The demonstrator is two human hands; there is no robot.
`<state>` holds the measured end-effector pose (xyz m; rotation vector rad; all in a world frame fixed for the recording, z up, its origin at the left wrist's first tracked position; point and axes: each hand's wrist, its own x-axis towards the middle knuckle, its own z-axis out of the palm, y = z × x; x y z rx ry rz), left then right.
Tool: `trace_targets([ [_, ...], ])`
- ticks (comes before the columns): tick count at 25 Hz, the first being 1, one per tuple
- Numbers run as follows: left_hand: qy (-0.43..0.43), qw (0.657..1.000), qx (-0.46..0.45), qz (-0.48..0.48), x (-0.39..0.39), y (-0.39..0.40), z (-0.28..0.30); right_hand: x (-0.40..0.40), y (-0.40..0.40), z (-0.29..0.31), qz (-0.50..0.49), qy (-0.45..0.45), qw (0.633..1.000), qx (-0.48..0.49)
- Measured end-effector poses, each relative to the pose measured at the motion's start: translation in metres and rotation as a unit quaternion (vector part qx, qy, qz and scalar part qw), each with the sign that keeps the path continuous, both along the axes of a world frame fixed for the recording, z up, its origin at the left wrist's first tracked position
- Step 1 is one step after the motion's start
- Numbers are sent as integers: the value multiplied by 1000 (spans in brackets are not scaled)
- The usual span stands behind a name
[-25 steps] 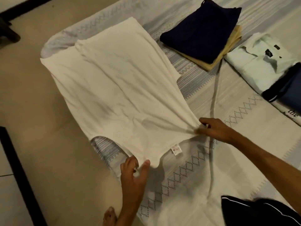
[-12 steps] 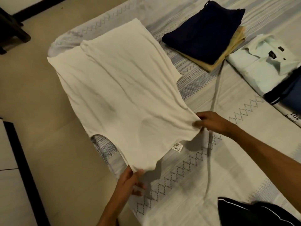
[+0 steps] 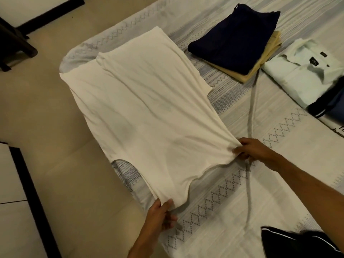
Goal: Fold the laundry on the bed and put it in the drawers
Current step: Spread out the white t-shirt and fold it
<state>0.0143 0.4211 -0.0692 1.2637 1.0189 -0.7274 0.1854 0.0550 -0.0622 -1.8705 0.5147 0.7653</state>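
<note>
White vest lay spread across the near corner of the bed, far hem reaching past the mattress edge over the floor. Was pinched at one strap end by the left hand, thumb on top and fingers curled beneath the cloth at the bed's edge. Was gripped at the other strap end by the right hand, fingers bunched round a gathered tuft of fabric, with creases fanning out from that grip. Hung slightly taut between the two holds, with a curved neckline edge between them.

Further up the bed sat a folded navy garment, stacked on a folded yellow garment whose edges showed at the right side and beneath the near edge. Just beside that pile, to the right, lay a folded pale green shirt, collar visible. Partly overlapped at its near right corner by a dark blue garment, cut off by the frame. Close by the lower right corner lay a black garment with white piping. Near the upper left stood a dark piece of furniture on the floor.
</note>
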Motion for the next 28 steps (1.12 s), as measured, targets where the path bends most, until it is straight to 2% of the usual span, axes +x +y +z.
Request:
trace_targets([
  [3, 5, 1000, -14, 4, -1, 4, 0, -1, -4, -3, -128, -3, 992, -3],
  [6, -4, 999, -31, 29, 1, 5, 3, -3, 1, -9, -48, -43, 993, -98],
  [7, -5, 998, -39, 42, 1, 5, 4, -5, 6, -9, -51, -50, 991, -115],
  [8, -2, 997, -41, 60, -1, 6, 6, -6, 10, -9, -89, -58, 989, -105],
  [10, -6, 995, -49, 91, -6, 10, 10, -11, 16, -9, -230, -81, 968, -57],
  [12, -21, 993, -43, 104, -12, 17, 12, -23, 23, -6, -315, -97, 940, -92],
  [15, -54, 996, 9, 70, -19, 41, 20, -52, 43, -8, -236, -138, 921, -277],
  [18, -39, 998, 36, 43, -3, 86, 26, -63, 98, -6, -120, -168, 912, -354],
  [20, -45, 997, 55, 31, 27, 133, 25, -58, 156, -1, -87, -205, 910, -351],
  [22, -74, 995, 69, 19, 67, 187, 22, -51, 227, 9, -93, -221, 927, -287],
  [24, -95, 993, 74, -6, 114, 242, 21, -51, 307, 15, -126, -181, 955, -197],
  [26, -113, 988, 77, -71, 160, 298, 23, -51, 387, 15, -152, -121, 972, -133],
  [28, -151, 971, 89, -164, 203, 340, 29, -54, 447, 8, -112, -118, 971, -178],
])
